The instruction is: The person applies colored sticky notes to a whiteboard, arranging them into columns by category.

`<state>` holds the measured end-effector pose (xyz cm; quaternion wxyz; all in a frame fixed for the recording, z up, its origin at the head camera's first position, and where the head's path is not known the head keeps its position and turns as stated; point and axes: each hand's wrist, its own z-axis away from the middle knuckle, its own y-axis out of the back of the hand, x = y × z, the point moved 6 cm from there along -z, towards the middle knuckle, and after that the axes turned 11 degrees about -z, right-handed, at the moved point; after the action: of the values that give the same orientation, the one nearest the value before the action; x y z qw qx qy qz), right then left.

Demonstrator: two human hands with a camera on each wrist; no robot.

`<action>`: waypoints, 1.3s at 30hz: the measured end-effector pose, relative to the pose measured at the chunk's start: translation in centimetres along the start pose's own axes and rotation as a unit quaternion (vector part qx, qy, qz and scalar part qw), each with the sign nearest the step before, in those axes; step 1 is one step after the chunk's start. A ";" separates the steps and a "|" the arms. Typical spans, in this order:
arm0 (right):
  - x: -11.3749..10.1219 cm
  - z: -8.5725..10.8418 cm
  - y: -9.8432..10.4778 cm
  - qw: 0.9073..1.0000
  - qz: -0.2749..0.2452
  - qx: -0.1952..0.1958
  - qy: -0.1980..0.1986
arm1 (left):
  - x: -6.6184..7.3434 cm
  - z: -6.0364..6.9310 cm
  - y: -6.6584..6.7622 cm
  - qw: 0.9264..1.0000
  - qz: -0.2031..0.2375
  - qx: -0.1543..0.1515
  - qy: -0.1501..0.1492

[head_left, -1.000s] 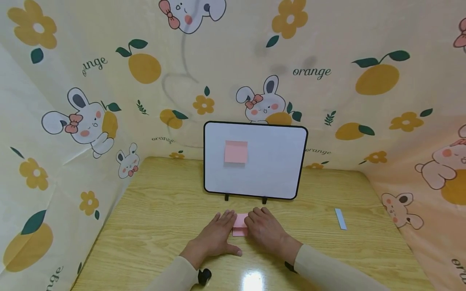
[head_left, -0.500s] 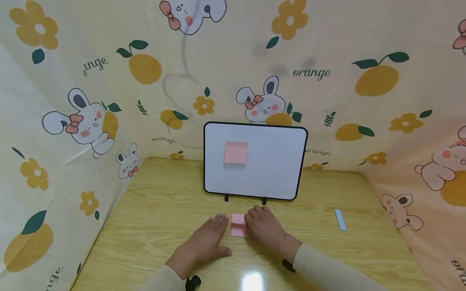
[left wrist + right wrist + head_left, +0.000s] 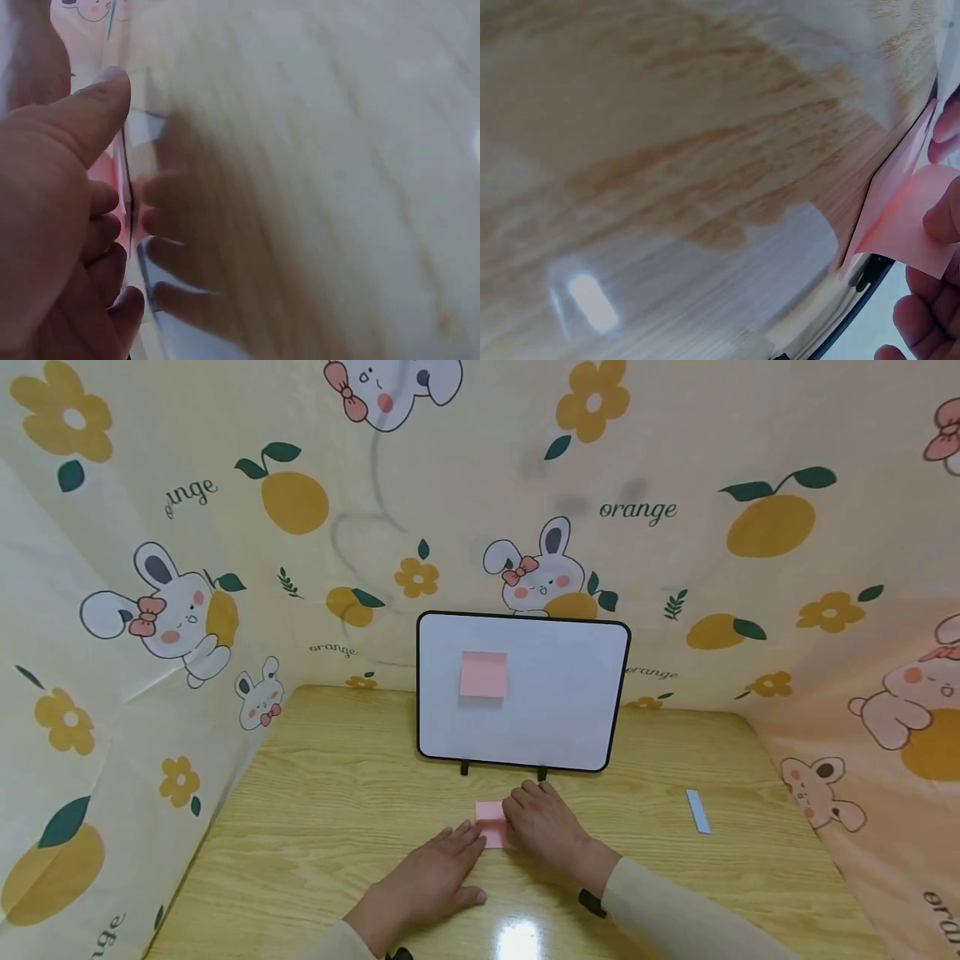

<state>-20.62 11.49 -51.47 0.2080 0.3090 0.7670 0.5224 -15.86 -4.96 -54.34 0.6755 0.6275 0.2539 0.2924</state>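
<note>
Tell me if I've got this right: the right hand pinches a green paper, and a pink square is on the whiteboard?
Not quite: the paper in the right hand is pink, not green, as the right wrist view shows. The right hand does pinch it, and a pink square is on the whiteboard.

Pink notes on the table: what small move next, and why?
I'd probably steady the pink notes with the left hand and ease the upper sheet off with the right hand. The right wrist view shows that sheet pinched and curving away from the layer beneath, yet seemingly joined along one edge; the left hand lies at the near-left corner.
</note>
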 end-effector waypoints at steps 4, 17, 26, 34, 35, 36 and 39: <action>0.0 -0.2 -0.1 1.000 -0.002 -0.001 -0.004 | 0.0 -0.1 -0.3 1.000 -0.006 -0.010 -0.008; 0.9 -1.2 -0.2 1.000 0.008 0.003 -0.024 | -0.2 -0.1 -0.4 1.000 -0.010 -0.005 -0.028; 2.3 -2.1 0.0 0.999 0.014 0.026 -0.043 | -0.3 -0.1 -0.3 0.999 0.000 0.001 -0.040; 3.4 -2.6 -0.5 0.997 0.029 0.010 -0.067 | -0.3 -0.1 -0.4 0.999 0.012 -0.010 -0.038; 3.5 -2.6 -0.6 0.997 0.026 0.009 -0.071 | -0.3 -0.1 -0.4 0.999 0.014 -0.012 -0.038; 3.6 -2.6 -0.7 0.997 0.025 0.009 -0.074 | -0.3 -0.1 -0.5 0.999 0.013 -0.013 -0.039; 3.9 -2.6 -1.0 0.996 0.019 0.010 -0.087 | -0.4 -0.1 -0.5 0.999 0.010 -0.013 -0.040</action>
<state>-25.41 12.18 -51.36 0.2607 0.3694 0.7456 0.4895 -16.18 -5.15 -54.84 0.6900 0.6325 0.2169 0.2772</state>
